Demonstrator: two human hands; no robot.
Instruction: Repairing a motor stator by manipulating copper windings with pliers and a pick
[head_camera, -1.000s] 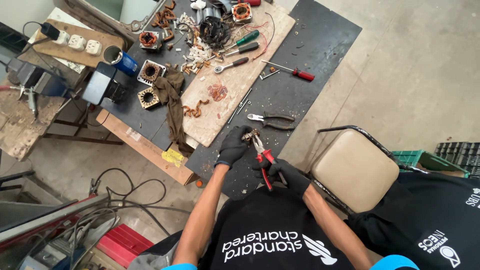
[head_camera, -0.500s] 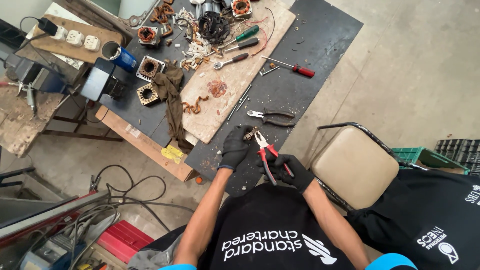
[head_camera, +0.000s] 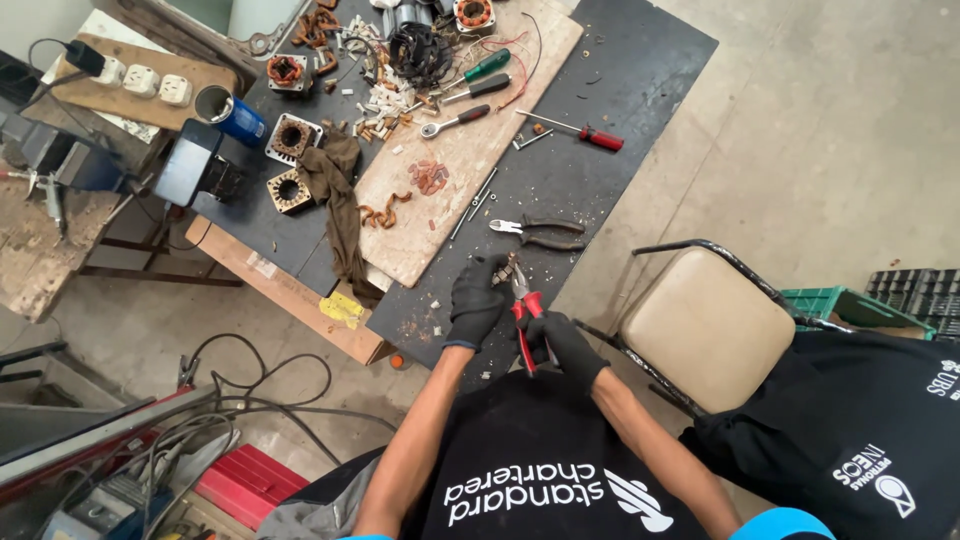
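right hand (head_camera: 562, 343) grips red-handled steel pliers (head_camera: 522, 305); left hand (head_camera: 478, 300) pinches a small part at the pliers' tip; a slip could nip the gloved fingers.

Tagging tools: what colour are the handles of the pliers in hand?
Red, on the pliers gripped by the right hand; head view.

Red-handled pliers (head_camera: 522, 305) are gripped by the gloved right hand (head_camera: 562, 345) while a small part at their jaws is pinched by the gloved left hand (head_camera: 477, 300) over the dark workbench (head_camera: 600, 150).
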